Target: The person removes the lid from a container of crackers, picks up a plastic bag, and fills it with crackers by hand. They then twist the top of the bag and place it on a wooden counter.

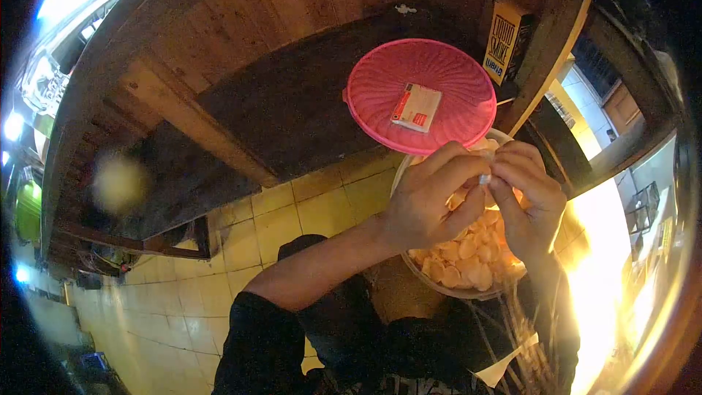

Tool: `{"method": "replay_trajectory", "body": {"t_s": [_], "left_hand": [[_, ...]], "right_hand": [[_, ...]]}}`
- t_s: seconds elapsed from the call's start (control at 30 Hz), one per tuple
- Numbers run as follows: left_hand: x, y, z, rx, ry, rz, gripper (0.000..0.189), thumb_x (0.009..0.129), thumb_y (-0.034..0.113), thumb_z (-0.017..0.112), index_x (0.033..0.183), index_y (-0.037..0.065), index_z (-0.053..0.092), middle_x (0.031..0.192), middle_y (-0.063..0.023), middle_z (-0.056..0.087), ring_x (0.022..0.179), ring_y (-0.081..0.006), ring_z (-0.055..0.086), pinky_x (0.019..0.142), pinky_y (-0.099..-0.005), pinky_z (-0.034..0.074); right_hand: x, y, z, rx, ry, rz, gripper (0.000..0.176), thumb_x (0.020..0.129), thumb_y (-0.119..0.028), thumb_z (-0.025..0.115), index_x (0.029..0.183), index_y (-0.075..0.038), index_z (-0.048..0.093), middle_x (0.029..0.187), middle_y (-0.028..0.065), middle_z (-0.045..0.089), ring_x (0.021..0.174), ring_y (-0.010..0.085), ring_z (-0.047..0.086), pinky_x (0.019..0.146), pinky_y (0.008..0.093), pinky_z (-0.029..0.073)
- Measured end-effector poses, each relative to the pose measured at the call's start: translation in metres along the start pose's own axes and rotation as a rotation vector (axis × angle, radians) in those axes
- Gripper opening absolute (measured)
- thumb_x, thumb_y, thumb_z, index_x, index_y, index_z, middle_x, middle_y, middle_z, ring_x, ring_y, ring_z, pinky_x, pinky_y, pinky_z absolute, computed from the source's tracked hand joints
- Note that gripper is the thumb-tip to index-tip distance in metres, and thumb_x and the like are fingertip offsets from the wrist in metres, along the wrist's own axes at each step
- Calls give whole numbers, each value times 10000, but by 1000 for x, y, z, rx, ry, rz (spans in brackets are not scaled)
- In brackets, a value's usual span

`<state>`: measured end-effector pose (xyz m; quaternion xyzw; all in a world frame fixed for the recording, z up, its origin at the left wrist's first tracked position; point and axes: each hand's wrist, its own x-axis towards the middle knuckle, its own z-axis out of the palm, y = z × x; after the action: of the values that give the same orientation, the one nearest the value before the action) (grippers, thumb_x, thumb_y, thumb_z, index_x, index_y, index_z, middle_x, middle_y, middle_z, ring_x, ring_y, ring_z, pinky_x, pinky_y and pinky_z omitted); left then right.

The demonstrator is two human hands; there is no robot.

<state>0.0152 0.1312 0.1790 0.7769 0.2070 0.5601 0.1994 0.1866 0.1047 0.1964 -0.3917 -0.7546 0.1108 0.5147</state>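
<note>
My left hand (439,194) and my right hand (528,197) meet above a round tub (446,289) of pale orange, chip-like pieces (468,263). Between the fingertips of both hands is a small whitish item (485,178), too small to identify. The fingers of each hand are pinched together. Just behind my hands, a round pink lid (365,95) rests on the dark shelf, overlapping the tub's far edge. On the lid lies a small white packet (418,108) with red print.
A box lettered "Liquid Smoke" (504,40) stands beside a wooden post (559,44) at the back right. The wooden shelf unit (197,121) curves across the left. Yellow floor tiles (278,223) show below it. Strong glare covers the right side.
</note>
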Motion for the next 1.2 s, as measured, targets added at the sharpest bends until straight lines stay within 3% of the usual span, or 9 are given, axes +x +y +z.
{"method": "replay_trajectory", "body": {"t_s": [0.3,0.47,0.5,0.57,0.73,0.87,0.93,1.03,1.2], "left_hand": [[-2,-5,-7,-25,-126,5,189,752,33,642,938,15,614,745,-88,569,534,-158,528,489,-282,433],[1,-7,3,78,-107,175,192,720,53,663,906,37,621,727,-90,553,521,-208,525,475,-303,429],[1,-7,5,101,-76,192,195,711,53,669,900,45,623,727,-89,550,555,-219,539,508,-314,442],[2,-5,7,126,-48,212,197,702,53,675,893,53,626,727,-88,547,589,-231,554,541,-324,455],[-4,2,13,-63,-46,-165,184,736,36,684,915,34,644,763,-67,575,744,-205,597,696,-349,479],[-7,-9,20,-180,64,-168,169,766,46,683,930,21,650,811,-74,604,777,-201,616,708,-346,491],[-10,-11,15,-100,-104,-324,150,774,53,687,915,22,643,844,-102,620,830,-220,630,746,-342,493],[-11,-11,11,-66,-152,-336,168,767,58,693,919,22,632,832,-116,615,810,-244,618,767,-345,491],[-9,-20,10,203,-170,-36,192,733,48,690,896,7,598,796,-107,587,759,-288,585,750,-390,476]], "right_hand": [[-2,8,-1,132,-153,35,183,674,-14,698,853,1,664,911,140,672,911,280,636,849,363,486],[-4,-1,-9,218,-194,289,166,639,-24,654,804,-16,634,851,126,671,859,266,652,836,374,489],[-5,2,-8,219,-194,288,166,639,-24,654,804,-16,634,851,126,671,859,266,652,836,374,489],[-5,8,-7,131,-100,79,148,650,-29,651,795,-26,627,826,127,672,859,264,659,861,401,488],[-3,10,-7,10,11,-34,140,667,7,631,804,-17,618,834,132,668,859,266,659,917,447,465],[-3,15,-4,-125,3,-15,140,681,-4,672,815,-29,637,850,127,681,889,265,670,964,470,457],[-4,18,-2,-117,-27,25,143,692,-5,671,832,-22,644,857,128,684,907,264,668,973,452,456],[-7,19,2,-99,-71,161,155,712,-4,667,867,-9,657,881,135,687,930,269,662,961,403,466],[-11,19,6,-39,-130,292,183,736,0,650,918,3,662,947,154,677,936,290,652,875,339,491]]}}
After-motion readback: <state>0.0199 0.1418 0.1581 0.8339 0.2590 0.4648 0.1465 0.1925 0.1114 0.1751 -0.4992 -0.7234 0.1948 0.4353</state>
